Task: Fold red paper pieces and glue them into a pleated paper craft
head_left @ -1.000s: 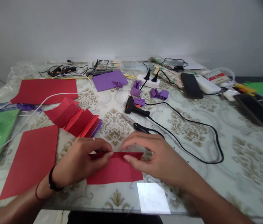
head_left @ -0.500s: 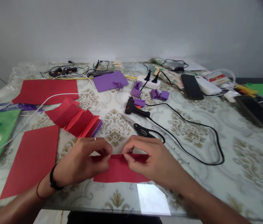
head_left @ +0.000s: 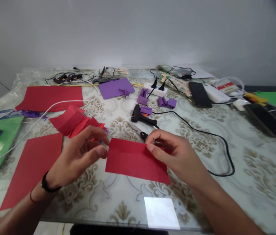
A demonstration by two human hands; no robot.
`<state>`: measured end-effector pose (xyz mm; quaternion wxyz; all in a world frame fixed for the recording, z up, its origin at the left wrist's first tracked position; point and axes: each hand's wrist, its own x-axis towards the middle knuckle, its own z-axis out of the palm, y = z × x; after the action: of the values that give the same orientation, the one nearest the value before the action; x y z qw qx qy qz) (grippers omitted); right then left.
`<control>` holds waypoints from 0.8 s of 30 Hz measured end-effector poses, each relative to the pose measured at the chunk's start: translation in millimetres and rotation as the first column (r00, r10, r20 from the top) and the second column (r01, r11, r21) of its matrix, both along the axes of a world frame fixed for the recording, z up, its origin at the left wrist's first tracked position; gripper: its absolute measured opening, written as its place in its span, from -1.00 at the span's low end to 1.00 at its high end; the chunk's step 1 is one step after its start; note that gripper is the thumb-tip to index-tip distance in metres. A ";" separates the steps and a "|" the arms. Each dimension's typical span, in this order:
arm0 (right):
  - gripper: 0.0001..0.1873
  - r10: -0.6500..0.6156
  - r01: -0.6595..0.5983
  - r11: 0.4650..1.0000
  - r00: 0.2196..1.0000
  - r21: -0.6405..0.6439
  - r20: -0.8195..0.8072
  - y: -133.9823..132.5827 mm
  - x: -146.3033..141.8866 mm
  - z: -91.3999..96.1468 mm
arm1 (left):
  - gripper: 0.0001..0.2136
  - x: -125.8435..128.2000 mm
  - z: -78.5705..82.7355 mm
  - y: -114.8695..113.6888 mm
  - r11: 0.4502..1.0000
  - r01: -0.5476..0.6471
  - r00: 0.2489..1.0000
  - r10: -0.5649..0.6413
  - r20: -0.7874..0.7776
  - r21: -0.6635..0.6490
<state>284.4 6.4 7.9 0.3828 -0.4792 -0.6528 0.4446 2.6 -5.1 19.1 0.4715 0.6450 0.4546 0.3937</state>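
Pinching: right hand (head_left: 182, 158), thumb and fingers closed on the upper edge of a red paper (head_left: 133, 160).
Left hand (head_left: 75, 160): thumb and fingers spread apart at the paper's left edge; cannot tell whether they touch it.
Red paper: between the hands, over the near part of the table (head_left: 113, 202).
Scissors (head_left: 138, 128): beyond the right hand, partly hidden.
Glue gun (head_left: 145, 118): just beyond the scissors.
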 end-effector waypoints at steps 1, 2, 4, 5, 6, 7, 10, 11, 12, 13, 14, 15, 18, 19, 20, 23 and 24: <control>-0.87 0.020 -0.020 1.000 1.000 -0.014 0.003 -1.1 -2.9 -0.7 | -0.73 3.6 -1.8 -1.6 1.000 0.010 1.000 -0.010 -0.003 -0.028; -0.87 0.043 -0.043 0.999 0.999 -0.023 0.012 -2.4 -6.2 -1.4 | -0.67 7.2 -3.6 -2.9 0.997 0.032 0.999 -0.033 -0.015 -0.065; -0.88 0.091 -0.090 0.995 0.995 -0.038 0.031 -4.7 -12.2 -3.1 | -0.66 13.0 -7.2 -4.3 0.985 0.090 0.994 -0.098 -0.043 -0.148; -0.89 0.113 -0.111 0.993 0.993 -0.046 0.041 -5.6 -14.1 -3.9 | -0.70 14.7 -8.9 -4.4 0.977 0.119 0.990 -0.132 -0.059 -0.177; -0.90 0.133 -0.130 0.990 0.990 -0.054 0.047 -6.1 -14.8 -4.7 | -0.77 15.5 -10.5 -4.1 0.972 0.139 0.985 -0.156 -0.079 -0.192; -0.92 0.150 -0.148 0.987 0.988 -0.060 0.045 -6.3 -14.0 -5.4 | -0.83 15.3 -12.0 -3.4 0.970 0.145 0.981 -0.167 -0.099 -0.195; -0.79 0.169 -0.171 0.984 0.985 -0.046 -0.041 -4.4 -4.4 -6.6 | -0.89 11.4 -16.3 -0.4 0.983 0.049 0.993 -0.067 -0.098 -0.175; -0.66 0.168 -0.172 0.985 0.981 -0.028 -0.097 -3.3 -0.2 -6.8 | -0.87 9.9 -17.6 0.6 0.987 -0.019 0.998 0.008 -0.068 -0.159; -0.50 0.165 -0.170 0.985 0.975 -0.021 -0.149 -2.3 3.4 -7.2 | -0.86 8.8 -19.0 1.4 0.986 -0.093 0.996 0.090 -0.023 -0.139; -0.35 0.164 -0.171 0.985 0.966 -0.019 -0.201 -1.5 6.0 -7.7 | -0.86 8.4 -20.2 2.0 0.980 -0.162 0.985 0.167 0.032 -0.118; -0.22 0.165 -0.177 0.984 0.954 -0.026 -0.251 -1.2 7.0 -8.5 | -0.85 8.8 -21.3 2.2 0.971 -0.216 0.970 0.226 0.091 -0.104; -0.14 0.168 -0.188 0.981 0.940 -0.042 -0.296 -1.4 6.4 -9.5 | -0.85 10.1 -22.1 2.0 0.963 -0.248 0.954 0.261 0.145 -0.101; -0.34 0.179 -0.237 0.964 0.911 -0.117 -0.371 -5.6 -3.8 -12.4 | -0.79 17.5 -23.5 -0.9 0.964 -0.229 0.944 0.253 0.211 -0.134; -0.49 0.179 -0.246 0.958 0.915 -0.149 -0.361 -7.9 -8.6 -12.7 | -0.77 20.4 -23.9 -2.5 0.969 -0.200 0.953 0.227 0.199 -0.144; -0.61 0.178 -0.250 0.952 0.923 -0.177 -0.342 -10.2 -13.2 -12.7 | -0.77 23.2 -24.4 -4.2 0.973 -0.171 0.964 0.197 0.179 -0.153; -0.80 0.182 -0.222 0.955 0.962 -0.198 -0.204 -15.9 -23.5 -11.7 | -0.80 29.6 -26.2 -9.3 0.978 -0.070 0.992 0.089 0.090 -0.199; -0.83 0.177 -0.198 0.965 0.975 -0.169 -0.131 -17.0 -25.3 -11.6 | -0.78 31.2 -26.6 -10.9 0.975 -0.027 0.998 0.039 0.051 -0.222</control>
<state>259.1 -10.6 -3.7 0.3305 -0.4216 -0.6291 0.5632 33.8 -16.0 -7.5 0.5462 0.5697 0.4932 0.3658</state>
